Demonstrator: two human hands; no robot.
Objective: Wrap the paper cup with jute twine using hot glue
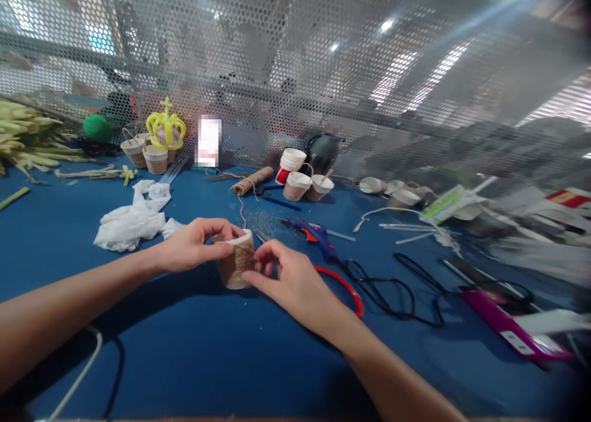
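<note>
A small cup wrapped in brown twine point(239, 263), with a white rim, stands near the middle of the blue table. My left hand point(203, 242) grips its rim from the left, fingers reaching over the top edge. On the other side, my right hand point(284, 274) is closed with the thumb touching the cup's lower wall; its fingertips seem pinched by the twine, though what lies between them is too small to tell. A strand runs from behind the cup up to a roll of twine point(252, 181).
A blue glue gun point(314, 234) with a black cord lies right of the cup, beside a red ring point(344, 286). A purple power strip point(512, 323) is far right. White crumpled cloth point(132, 222) lies left. Several twine-wrapped cups point(297, 187) and a yellow crown point(166, 130) stand behind.
</note>
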